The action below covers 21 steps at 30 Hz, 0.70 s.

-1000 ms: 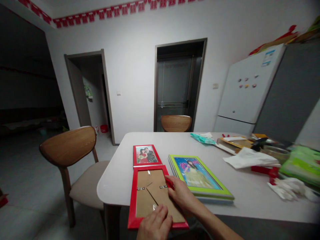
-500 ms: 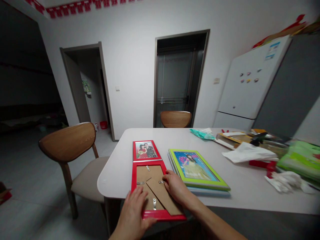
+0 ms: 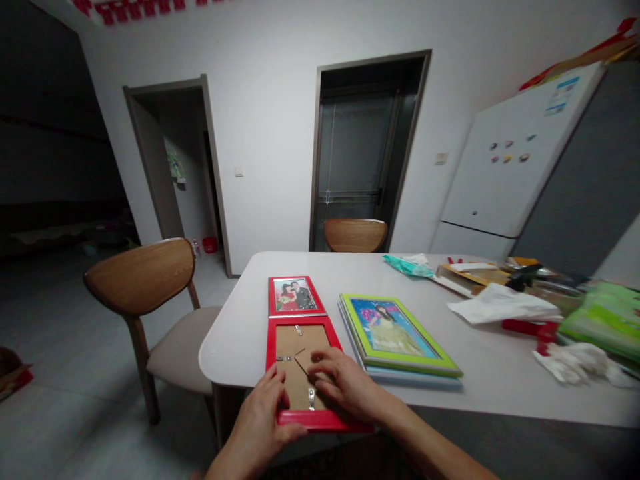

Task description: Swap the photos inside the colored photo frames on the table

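Left hand (image 3: 265, 407) grips near corner of red rectangular picture frame (image 3: 271, 341), overhanging white tabletop (image 3: 235, 347); slack grip could tip it. Right hand (image 3: 345, 383) curled over brown board backing (image 3: 296, 380), can't tell if pinching; forward shove could jolt red-framed couple photo (image 3: 294, 295).

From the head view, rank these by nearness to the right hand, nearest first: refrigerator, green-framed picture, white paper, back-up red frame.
1. Back-up red frame: directly under the right hand.
2. Green-framed picture: just to its right, on the table.
3. White paper: farther right on the table.
4. Refrigerator: beyond the table, back right.
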Each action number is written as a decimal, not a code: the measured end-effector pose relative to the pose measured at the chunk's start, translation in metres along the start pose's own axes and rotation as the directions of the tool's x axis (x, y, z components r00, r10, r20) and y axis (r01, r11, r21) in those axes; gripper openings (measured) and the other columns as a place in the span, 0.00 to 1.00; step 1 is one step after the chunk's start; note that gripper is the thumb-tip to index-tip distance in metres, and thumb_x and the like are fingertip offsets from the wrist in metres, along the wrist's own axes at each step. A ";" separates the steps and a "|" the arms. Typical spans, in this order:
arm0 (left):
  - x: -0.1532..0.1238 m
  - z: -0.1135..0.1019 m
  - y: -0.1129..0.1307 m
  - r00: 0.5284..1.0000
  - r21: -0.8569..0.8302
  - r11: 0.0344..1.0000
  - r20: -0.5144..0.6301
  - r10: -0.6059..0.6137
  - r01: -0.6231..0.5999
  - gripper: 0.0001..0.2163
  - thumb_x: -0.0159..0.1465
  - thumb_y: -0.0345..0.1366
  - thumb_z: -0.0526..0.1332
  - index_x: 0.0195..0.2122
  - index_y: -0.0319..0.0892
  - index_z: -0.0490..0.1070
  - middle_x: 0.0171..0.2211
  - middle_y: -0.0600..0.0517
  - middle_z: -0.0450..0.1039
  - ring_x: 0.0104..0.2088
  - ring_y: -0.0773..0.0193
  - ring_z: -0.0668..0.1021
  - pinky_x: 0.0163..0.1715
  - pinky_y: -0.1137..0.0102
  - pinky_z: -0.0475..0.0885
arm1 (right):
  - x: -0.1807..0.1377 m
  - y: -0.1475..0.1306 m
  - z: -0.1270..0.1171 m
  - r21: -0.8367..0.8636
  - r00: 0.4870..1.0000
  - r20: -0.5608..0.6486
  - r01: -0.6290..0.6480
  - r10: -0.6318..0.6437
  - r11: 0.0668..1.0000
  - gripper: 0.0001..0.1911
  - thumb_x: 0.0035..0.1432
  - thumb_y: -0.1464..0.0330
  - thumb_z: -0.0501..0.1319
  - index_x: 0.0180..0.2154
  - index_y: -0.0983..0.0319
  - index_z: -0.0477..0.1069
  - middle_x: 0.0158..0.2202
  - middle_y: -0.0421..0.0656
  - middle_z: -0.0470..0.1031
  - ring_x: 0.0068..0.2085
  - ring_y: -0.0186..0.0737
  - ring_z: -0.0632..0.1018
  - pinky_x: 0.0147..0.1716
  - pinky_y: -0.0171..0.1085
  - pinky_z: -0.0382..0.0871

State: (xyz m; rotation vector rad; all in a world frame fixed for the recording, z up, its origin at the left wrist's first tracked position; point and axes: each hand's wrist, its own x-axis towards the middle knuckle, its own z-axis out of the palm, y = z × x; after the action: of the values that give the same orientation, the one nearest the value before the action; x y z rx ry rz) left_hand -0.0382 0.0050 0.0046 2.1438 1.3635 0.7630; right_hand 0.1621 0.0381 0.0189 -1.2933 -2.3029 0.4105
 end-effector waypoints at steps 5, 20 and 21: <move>0.001 0.000 0.003 0.999 0.061 0.998 0.033 -0.034 0.032 0.11 0.41 0.34 0.67 0.24 0.42 0.66 0.51 0.42 0.61 0.55 0.56 0.58 0.50 0.65 0.58 | -0.004 -0.016 0.000 0.155 0.985 0.134 0.084 -0.105 0.984 0.12 0.46 0.73 0.56 0.33 0.59 0.74 0.47 0.45 0.63 0.47 0.39 0.65 0.47 0.35 0.57; 0.002 0.000 0.002 0.998 0.084 0.996 0.041 -0.046 0.043 0.12 0.41 0.38 0.67 0.25 0.42 0.66 0.51 0.43 0.61 0.55 0.56 0.59 0.50 0.65 0.59 | 0.007 -0.019 -0.009 0.192 0.963 0.256 0.031 -0.081 0.981 0.14 0.41 0.73 0.58 0.34 0.58 0.73 0.50 0.43 0.61 0.51 0.40 0.62 0.49 0.35 0.55; 0.002 0.000 0.002 0.999 0.081 0.996 0.037 -0.036 0.033 0.12 0.41 0.38 0.67 0.24 0.42 0.66 0.51 0.43 0.62 0.55 0.56 0.59 0.49 0.65 0.59 | 0.006 -0.018 -0.009 0.199 0.962 0.265 0.019 -0.073 0.980 0.13 0.41 0.72 0.59 0.34 0.58 0.73 0.50 0.43 0.60 0.51 0.40 0.62 0.49 0.35 0.55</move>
State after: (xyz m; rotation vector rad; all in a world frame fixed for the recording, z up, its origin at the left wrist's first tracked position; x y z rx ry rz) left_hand -0.0365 0.0056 0.0068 2.1786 1.4297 0.6610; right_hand 0.1511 0.0344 0.0367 -1.1439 -2.4349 0.8204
